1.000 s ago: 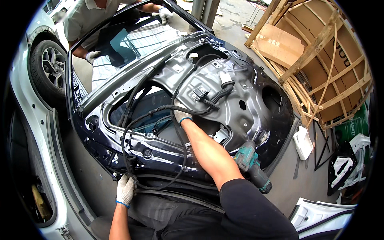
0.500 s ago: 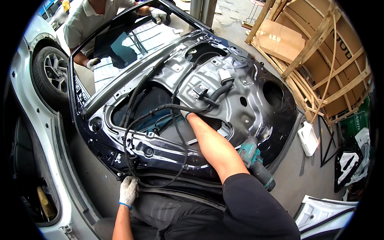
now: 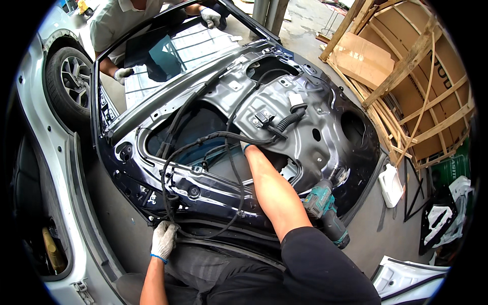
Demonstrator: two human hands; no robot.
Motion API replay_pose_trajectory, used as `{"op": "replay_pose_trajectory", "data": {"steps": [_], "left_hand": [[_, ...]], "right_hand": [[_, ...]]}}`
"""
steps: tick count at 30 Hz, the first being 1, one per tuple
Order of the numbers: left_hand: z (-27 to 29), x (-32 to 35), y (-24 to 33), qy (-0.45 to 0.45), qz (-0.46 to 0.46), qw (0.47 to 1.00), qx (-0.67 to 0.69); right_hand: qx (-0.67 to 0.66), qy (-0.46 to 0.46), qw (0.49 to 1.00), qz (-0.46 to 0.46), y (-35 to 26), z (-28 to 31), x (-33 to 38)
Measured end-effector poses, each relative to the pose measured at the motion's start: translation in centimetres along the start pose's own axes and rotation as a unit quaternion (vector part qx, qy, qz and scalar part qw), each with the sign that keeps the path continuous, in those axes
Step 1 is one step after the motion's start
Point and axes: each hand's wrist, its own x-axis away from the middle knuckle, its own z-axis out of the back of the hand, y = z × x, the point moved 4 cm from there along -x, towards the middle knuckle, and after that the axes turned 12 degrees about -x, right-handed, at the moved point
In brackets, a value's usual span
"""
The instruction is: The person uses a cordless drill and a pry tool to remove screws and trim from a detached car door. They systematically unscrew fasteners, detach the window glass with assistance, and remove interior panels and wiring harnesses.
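Note:
A dark car door [image 3: 244, 206] with a silver inner panel [image 3: 300, 122] lies in front of me, window glass still in its frame. My left hand [image 3: 164, 240], in a knitted glove, is closed at the door's near edge, fingers curled beside the black wiring harness [image 3: 163, 188]; what they hold is hidden. Through the large opening in the panel, my right hand [image 3: 245, 146] reaches inside the door; only the glove's cuff shows, its fingers out of sight. Harness cables loop over that wrist. A teal and black cordless drill [image 3: 325, 208] rests on the door, right of my forearm.
A co-worker's gloved hands [image 3: 210, 18] are at the far window frame. On the left stands a white car body [image 3: 63, 168] with a wheel [image 3: 71, 81]. Wooden crating [image 3: 406, 66], cardboard [image 3: 358, 58] and a white plastic bottle [image 3: 390, 185] are on the right.
The whole scene has shifted slightly to the right as my view moved. My left hand stays at the door edge, and my right hand remains inside the opening.

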Motion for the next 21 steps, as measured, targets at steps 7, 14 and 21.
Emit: {"op": "replay_pose_trajectory", "data": {"steps": [7, 14, 21], "left_hand": [[0.0, 0.3, 0.3, 0.011, -0.016, 0.999, -0.028], [-0.1, -0.2, -0.2, 0.022, -0.042, 0.998, -0.031], [0.1, 0.2, 0.4, 0.008, -0.035, 0.997, -0.065]], "right_hand": [[0.009, 0.002, 1.000, -0.007, -0.1, 0.8, -0.2], [0.023, 0.004, 0.999, -0.025, 0.5, 0.9, -0.4], [0.081, -0.006, 0.991, -0.104, 1.4, 0.2, 1.1]]}}
